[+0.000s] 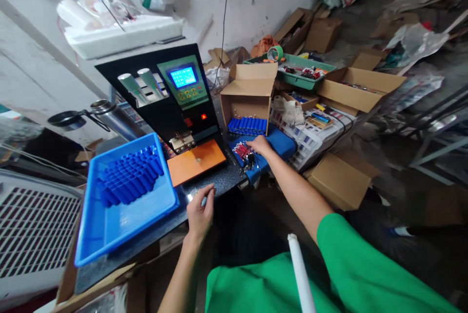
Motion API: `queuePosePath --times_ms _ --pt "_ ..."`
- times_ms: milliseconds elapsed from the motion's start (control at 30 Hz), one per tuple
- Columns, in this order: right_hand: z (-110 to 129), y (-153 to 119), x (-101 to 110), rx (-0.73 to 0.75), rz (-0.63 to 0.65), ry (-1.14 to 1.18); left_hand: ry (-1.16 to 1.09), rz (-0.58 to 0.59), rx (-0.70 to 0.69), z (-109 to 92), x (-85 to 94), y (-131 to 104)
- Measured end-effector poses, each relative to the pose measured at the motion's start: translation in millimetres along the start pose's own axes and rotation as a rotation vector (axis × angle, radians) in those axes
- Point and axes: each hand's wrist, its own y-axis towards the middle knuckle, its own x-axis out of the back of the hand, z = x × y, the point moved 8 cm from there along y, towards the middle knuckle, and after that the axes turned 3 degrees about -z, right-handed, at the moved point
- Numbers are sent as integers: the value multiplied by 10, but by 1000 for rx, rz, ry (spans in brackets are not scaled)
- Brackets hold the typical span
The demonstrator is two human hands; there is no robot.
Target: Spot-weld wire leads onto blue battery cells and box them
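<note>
My left hand (pixel 201 209) is raised at the bench's front edge, before the orange plate (pixel 197 161) of a black machine (pixel 153 74). Its thumb and fingers are closed in a pinch; what is between them, if anything, is too small to make out. My right hand (pixel 260 145) reaches to a pile of red and black wire leads (pixel 245 154) on a blue pad (pixel 281 145). Its fingertips close on the white ends of the leads. Just behind it, blue cylindrical battery cells (pixel 247 126) stand in rows in an open cardboard box (pixel 252 79).
On the left, a blue tray (pixel 126 227) holds many blue cells (pixel 129 176). A steel flask (pixel 115 118) stands behind it. White foam (pixel 124 37) lies atop the machine. A green tray (pixel 298 79) and cardboard boxes (pixel 360 88) are at the right.
</note>
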Motion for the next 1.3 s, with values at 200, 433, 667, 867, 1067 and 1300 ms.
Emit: queuePosePath --times_ms 200,433,667,867,1067,1300 --pt "101 -163 37 8 20 455 -51 -9 12 82 -31 -190" --pt "599 -611 376 376 11 654 -101 -151 -79 -328 148 67" --pt "917 -1192 255 456 96 790 -96 -154 -60 -606 75 432" --pt "1031 -1506 -36 397 248 862 -242 -33 177 -348 -129 452" --pt "1044 -1585 -259 386 325 876 -310 -71 255 -215 -31 354" --pt "1094 -1764 -597 479 438 730 -174 -44 150 -262 132 286"
